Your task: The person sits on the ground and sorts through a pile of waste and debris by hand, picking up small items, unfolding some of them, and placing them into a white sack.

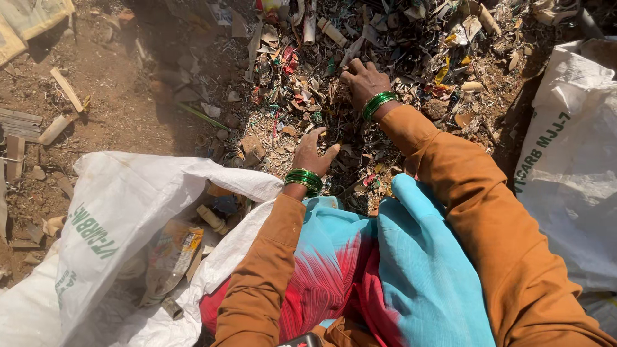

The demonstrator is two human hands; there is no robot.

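Head cam: left hand (313,153) fingers curled, right hand (364,82) fingers spread, both on scrap pile (411,45); fingertips buried, any held scrap can't tell.

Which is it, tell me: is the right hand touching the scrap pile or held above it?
Touching. The head view shows the right hand pressed palm-down on the scrap pile, its fingers sunk among the shreds with no gap beneath them.

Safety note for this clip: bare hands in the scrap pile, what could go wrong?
1. The right hand digs bare into the mixed scrap pile; sharp slivers could cut it.
2. The left hand presses on loose bits that may shift.
3. The open white sack sags, so dropped pieces might miss its mouth.
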